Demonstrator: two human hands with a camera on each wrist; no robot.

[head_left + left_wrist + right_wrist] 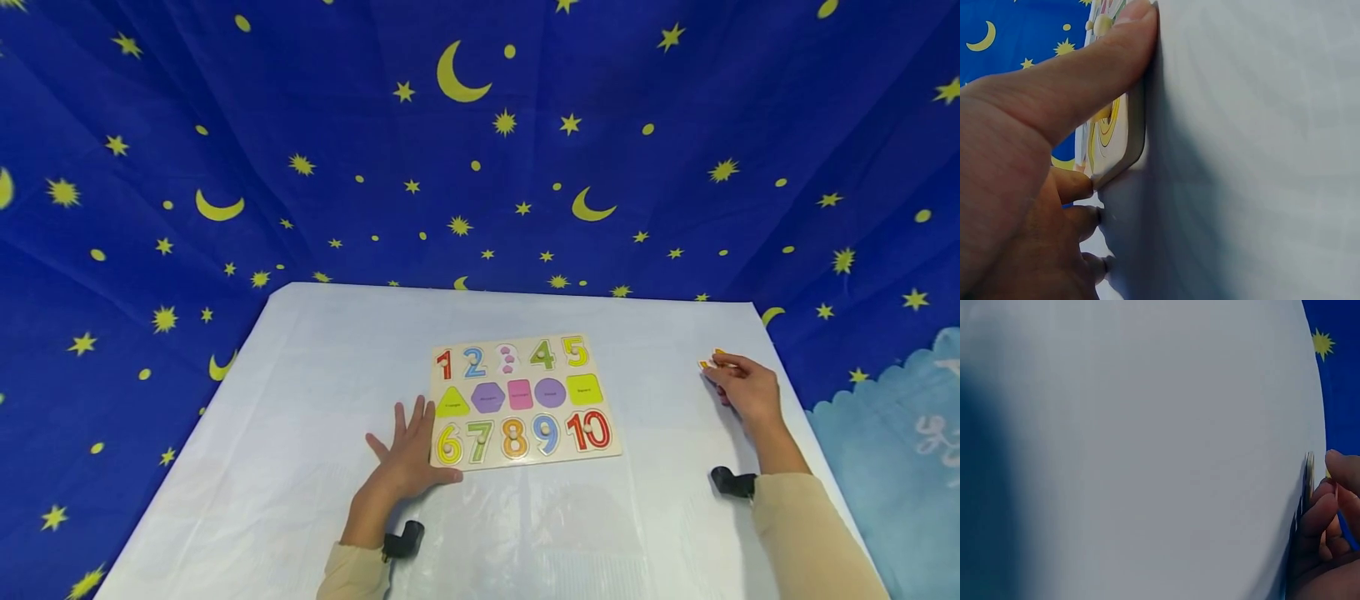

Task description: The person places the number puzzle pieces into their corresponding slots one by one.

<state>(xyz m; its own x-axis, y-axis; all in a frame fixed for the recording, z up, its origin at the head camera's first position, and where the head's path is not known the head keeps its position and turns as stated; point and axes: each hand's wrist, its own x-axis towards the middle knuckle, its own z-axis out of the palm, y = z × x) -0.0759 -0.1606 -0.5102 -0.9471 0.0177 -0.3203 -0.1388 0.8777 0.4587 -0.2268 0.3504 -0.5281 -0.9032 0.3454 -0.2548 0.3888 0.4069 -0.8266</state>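
Observation:
A wooden number puzzle board (517, 397) lies on the table, with knobbed numerals in rows above and below coloured shapes. The slot for 3 (507, 360) shows bare printed pink shapes. My left hand (405, 462) rests at the board's lower left corner, fingers spread along the left side and thumb by the front edge. In the left wrist view the thumb (1085, 75) lies against the board's edge (1136, 122). Far to the right, my right hand (746, 392) pinches a small orange-yellow puzzle piece (703, 364), mostly hidden by the fingers. Its thin edge (1310, 472) shows in the right wrist view.
The white-covered table (337, 350) meets a blue curtain (390, 158) with yellow moons and stars at its back and sides. A black wrist camera (405, 540) sits at the left wrist, another black camera (731, 482) at the right. A pale blue cloth (892, 450) hangs at the right.

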